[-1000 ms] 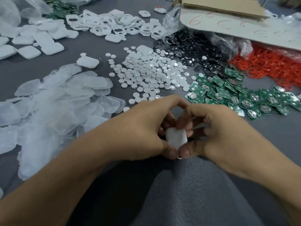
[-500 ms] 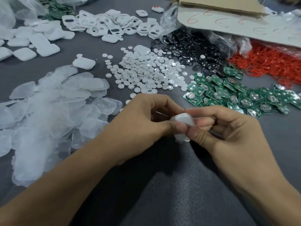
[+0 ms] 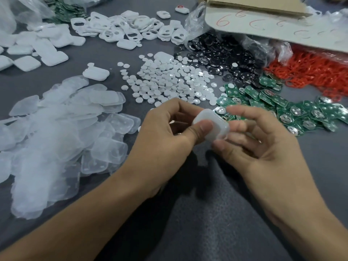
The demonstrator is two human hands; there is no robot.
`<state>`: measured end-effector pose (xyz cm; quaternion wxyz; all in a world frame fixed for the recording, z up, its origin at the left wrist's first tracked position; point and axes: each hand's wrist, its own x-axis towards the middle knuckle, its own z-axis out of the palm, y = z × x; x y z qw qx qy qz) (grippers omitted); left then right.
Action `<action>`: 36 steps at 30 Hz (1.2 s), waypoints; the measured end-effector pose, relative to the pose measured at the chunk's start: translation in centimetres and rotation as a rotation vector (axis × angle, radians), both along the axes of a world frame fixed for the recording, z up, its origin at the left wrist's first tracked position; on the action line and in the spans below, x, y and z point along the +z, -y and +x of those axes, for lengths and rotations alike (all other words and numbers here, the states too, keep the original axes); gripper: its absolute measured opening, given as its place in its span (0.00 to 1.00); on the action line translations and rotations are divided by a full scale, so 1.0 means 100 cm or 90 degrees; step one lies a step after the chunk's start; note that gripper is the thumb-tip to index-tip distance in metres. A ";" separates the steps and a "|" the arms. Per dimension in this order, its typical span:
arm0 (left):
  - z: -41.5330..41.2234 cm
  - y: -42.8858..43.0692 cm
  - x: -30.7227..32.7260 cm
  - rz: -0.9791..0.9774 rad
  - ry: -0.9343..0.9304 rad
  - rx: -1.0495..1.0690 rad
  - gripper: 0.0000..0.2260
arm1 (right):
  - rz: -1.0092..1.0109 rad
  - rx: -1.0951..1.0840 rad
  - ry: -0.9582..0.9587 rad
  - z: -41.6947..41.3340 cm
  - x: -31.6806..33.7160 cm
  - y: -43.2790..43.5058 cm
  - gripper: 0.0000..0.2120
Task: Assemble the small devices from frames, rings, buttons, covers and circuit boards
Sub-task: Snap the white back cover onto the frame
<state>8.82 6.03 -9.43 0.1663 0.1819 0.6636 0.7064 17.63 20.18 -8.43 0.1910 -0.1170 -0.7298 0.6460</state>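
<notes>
— Grey table [image 3: 105,59] runs right across, with a cardboard box [image 3: 263,17] jutting over the far right. What lies on it?

— Heaps. Biggest is the drift of clear covers [image 3: 56,138] on the left. Then come red rings [image 3: 310,72] under the box, green circuit boards [image 3: 301,110] near the right hand, and dark metal discs [image 3: 226,55] behind them. White frames [image 3: 122,29] sit at the far edge and small white buttons [image 3: 169,81] in the middle.

— And the hands?

— Both meet on one small white case [image 3: 216,119], held up between them in front of the boards' near edge. The left hand [image 3: 162,142] lays its thumb flat on the face, with its fingers curled behind. The right hand [image 3: 263,151] pinches the lower corner with its thumb. Its other fingers are blurred and loosely bent at the far side.

— Which step?

— I judge it the closing of one unit: the shell is being pressed shut, or checked. Whether it has seated all round, I cannot tell.

— Next?

— Probably an even squeeze round the edges, then setting it aside and reaching for a fresh frame.
</notes>
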 end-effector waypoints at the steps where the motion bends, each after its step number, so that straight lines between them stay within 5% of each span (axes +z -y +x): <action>1: -0.001 0.001 -0.001 0.010 0.007 -0.008 0.06 | -0.006 -0.008 0.005 -0.001 -0.001 0.000 0.14; 5: 0.001 0.001 -0.003 -0.023 -0.033 -0.072 0.08 | -0.100 -0.035 -0.002 0.000 -0.008 0.000 0.07; 19: 0.011 -0.004 -0.005 -0.008 -0.139 -0.025 0.04 | -0.228 0.012 0.033 -0.003 -0.004 -0.005 0.15; 28: 0.015 -0.006 -0.007 -0.061 -0.126 0.029 0.02 | -0.132 -0.032 0.018 -0.003 -0.011 0.003 0.04; 36: 0.011 -0.005 -0.005 -0.048 -0.113 0.031 0.04 | -0.087 -0.035 -0.019 -0.004 -0.010 0.005 0.05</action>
